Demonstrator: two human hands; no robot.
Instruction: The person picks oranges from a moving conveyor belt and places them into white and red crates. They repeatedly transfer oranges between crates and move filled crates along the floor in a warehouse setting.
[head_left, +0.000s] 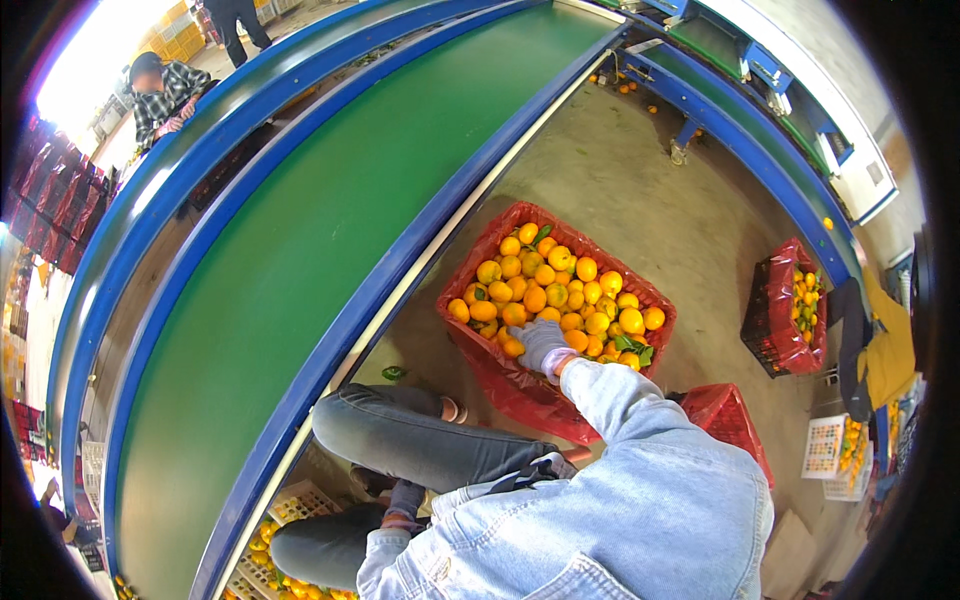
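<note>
My right hand (538, 343), in a grey glove, reaches onto the orange citrus fruits (559, 292) piled in a crate lined with red plastic (495, 375). Its fingers touch fruit near the crate's near left side; whether they grip one cannot be made out. Several green leaves (634, 345) lie among the fruits. My left hand (406, 499), gloved too, hangs between my knees, its fingers partly hidden. Below it, at the bottom left, stands a white plastic crate (304, 504) with more yellow-orange fruits (262, 551), partly covered by my leg.
A green conveyor belt (300, 247) with a blue metal frame runs along my left. A second red-lined crate of fruit (784, 307) stands at right, another red-lined crate (724, 420) beside my arm. Beyond the belts a person (161, 94) leans over; another stands behind.
</note>
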